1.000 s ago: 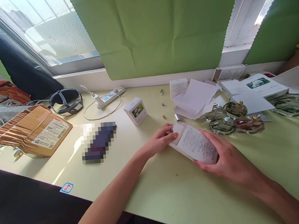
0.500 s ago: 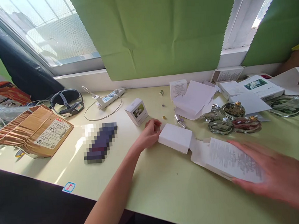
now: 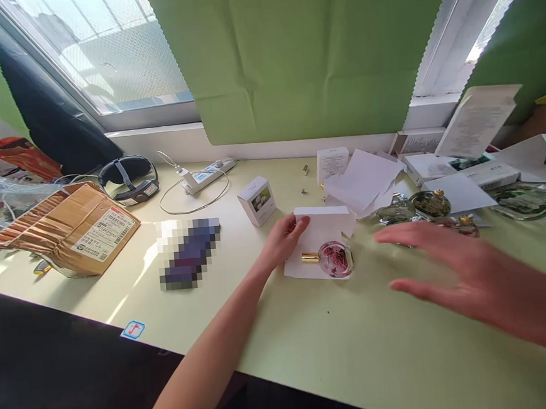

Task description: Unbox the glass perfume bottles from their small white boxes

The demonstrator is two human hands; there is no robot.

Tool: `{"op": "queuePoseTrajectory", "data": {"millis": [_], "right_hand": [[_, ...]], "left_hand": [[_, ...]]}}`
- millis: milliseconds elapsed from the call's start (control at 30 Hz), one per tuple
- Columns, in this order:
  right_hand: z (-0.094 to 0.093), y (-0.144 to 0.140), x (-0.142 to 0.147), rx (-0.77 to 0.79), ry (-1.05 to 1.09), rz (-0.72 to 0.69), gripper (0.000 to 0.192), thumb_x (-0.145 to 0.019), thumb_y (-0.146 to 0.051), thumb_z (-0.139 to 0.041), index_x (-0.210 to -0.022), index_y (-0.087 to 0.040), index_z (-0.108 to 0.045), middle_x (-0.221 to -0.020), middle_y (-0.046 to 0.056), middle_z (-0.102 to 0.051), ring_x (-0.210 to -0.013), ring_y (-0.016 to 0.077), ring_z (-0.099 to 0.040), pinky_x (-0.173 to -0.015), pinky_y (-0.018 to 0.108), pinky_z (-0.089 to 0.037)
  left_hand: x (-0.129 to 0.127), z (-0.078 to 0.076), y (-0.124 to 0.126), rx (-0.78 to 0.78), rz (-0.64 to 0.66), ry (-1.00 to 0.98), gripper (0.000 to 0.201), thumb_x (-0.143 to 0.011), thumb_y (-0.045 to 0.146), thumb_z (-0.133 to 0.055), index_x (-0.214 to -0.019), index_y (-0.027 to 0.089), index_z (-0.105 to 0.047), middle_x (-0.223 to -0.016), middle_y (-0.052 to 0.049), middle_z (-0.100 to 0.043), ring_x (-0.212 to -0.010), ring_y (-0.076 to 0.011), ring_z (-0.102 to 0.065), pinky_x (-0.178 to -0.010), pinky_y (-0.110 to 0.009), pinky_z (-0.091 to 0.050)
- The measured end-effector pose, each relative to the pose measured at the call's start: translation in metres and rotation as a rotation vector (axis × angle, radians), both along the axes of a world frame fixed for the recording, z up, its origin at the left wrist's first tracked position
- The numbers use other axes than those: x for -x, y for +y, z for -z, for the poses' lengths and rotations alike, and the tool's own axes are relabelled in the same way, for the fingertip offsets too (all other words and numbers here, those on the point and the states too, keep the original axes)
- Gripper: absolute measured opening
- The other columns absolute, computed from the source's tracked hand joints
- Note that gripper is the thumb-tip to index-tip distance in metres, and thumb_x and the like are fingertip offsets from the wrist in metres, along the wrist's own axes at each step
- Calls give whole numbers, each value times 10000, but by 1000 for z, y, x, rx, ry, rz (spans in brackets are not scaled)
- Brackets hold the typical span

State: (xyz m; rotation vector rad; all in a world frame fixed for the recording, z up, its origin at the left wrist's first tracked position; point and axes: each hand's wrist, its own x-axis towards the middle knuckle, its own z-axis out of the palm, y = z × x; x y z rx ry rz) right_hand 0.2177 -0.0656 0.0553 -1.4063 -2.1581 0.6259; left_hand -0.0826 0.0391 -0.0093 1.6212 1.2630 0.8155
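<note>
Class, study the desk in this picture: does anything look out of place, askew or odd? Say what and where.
The round pink bottle lies on its side on an opened white box by the left hand, gold cap sideways. Behind it, loose white paper sheets lie scattered.

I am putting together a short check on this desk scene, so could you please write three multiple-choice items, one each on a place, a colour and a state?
1. Where does the round bottle lie?
A. on the white insert by the left hand
B. on the cardboard parcel
C. on the windowsill

2. What colour is the bottle's cap?
A. black
B. gold
C. blue

3. What state is the right hand in?
A. closed on a box
B. pressed flat on the desk
C. open and empty

Answers: 1 A, it rests on the white insert that the left hand touches; 2 B, the cap shines gold; 3 C, its fingers are spread and hold nothing.
</note>
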Motion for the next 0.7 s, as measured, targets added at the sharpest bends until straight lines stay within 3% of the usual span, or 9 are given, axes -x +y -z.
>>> {"op": "queuePoseTrajectory", "data": {"millis": [67, 167, 233, 300, 400, 467, 533, 600, 700], "right_hand": [[33, 8, 55, -50, -121, -221, 645, -890, -438, -672, -1490, -341, -456, -1556, 39, -470, -1434, 328, -423, -1189, 484, -370], [67, 22, 88, -78, -134, -196, 645, -916, -361, -643, -1515, -260, -426, -1539, 113, -483, -1439, 326, -409, -1173, 544, -368], [70, 28, 79, -22, -46, -182, 667, -899, -363, -662, -1517, -261, -431, -1512, 114, -509, -1421, 323, -429, -1164, 542, -376], [59, 27, 57, 148, 106, -214, 729, -853, -435, -713, -1517, -306, -441, -1509, 91, -515, -1385, 326, -474, -1143, 526, -403], [43, 22, 26, 541, 371, -360, 689, -818, -495, -736, -1460, -352, -529, -1391, 80, -620, -1212, 309, -632, -1019, 471, -519], [42, 19, 17, 706, 459, -429, 637, -807, -473, -755, -1409, -342, -593, -1295, 85, -676, -1150, 288, -666, -961, 427, -549], [49, 19, 19, 771, 472, -403, 625, -790, -442, -785, -1382, -328, -621, -1266, 95, -684, -1155, 276, -659, -944, 400, -549], [57, 21, 25, 823, 516, -348, 624, -785, -448, -793, -1371, -310, -629, -1273, 106, -674, -1129, 262, -666, -926, 390, -547], [64, 25, 31, 876, 690, -277, 592, -839, -491, -734, -1387, -307, -606, -1277, 102, -677, -1036, 230, -693, -921, 397, -538]], "left_hand": [[0, 1, -1, -10, 10, 13, 456, -896, 606, -539, -712, 190, -506, -628, 14, -442, -576, -118, -395, -497, -247, -289], [6, -3, -2, -9, 39, 1, 456, -875, 610, -569, -713, 185, -535, -641, 9, -464, -588, -118, -402, -504, -248, -298], [13, -9, 1, -12, 35, -12, 457, -866, 617, -578, -732, 180, -557, -659, 7, -484, -588, -113, -414, -507, -243, -312], [20, -23, 8, 25, -16, -56, 436, -866, 603, -585, -786, 174, -589, -688, 1, -521, -585, -107, -451, -503, -235, -334], [21, -57, 23, 127, -151, -194, 345, -839, 497, -663, -872, 156, -623, -701, -4, -561, -557, -91, -506, -495, -219, -361], [12, -85, 30, 54, -187, -343, 310, -846, 443, -673, -911, 144, -621, -713, -6, -576, -546, -77, -536, -513, -213, -388], [-5, -111, 30, -23, -14, -426, 375, -910, 485, -606, -1059, 142, -627, -923, -71, -665, -771, -140, -675, -674, -255, -494], [-22, -127, 21, -87, 134, -337, 445, -946, 519, -555, -1213, 167, -603, -1064, -92, -690, -936, -187, -690, -789, -303, -516], [-35, -125, -4, -188, 402, 49, 400, -956, 500, -556, -1176, 181, -652, -1010, -78, -713, -902, -190, -672, -787, -310, -509]]}}
